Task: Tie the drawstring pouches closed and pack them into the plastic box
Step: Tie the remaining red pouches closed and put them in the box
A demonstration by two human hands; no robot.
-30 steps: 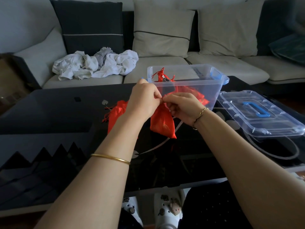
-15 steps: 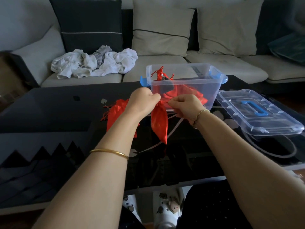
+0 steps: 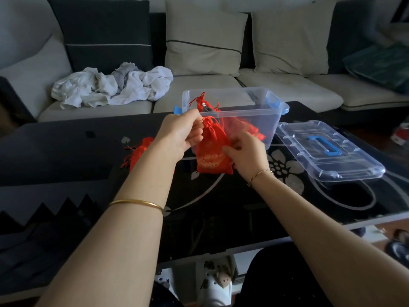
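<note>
I hold a red drawstring pouch [image 3: 212,149] with gold print upright above the black table. My left hand [image 3: 181,132] pinches its gathered neck and cord at the top. My right hand [image 3: 245,154] grips the pouch's right side lower down. Just behind stands the clear plastic box [image 3: 254,103] with blue latches; several red pouches [image 3: 243,127] lie inside it, one poking up at the box's left end. Another red pouch [image 3: 139,151] lies on the table to the left, partly hidden by my left forearm.
The box's clear lid [image 3: 327,151] with a blue handle lies on the table at the right. The glass table [image 3: 66,151] is dark with a flower pattern. Behind it is a sofa with cushions and a heap of white laundry [image 3: 110,87]. Slippers show below the table.
The pouch has turned so its printed face shows and now hangs fuller. My right hand has dropped from the neck to the pouch's side; my left hand still holds the top.
</note>
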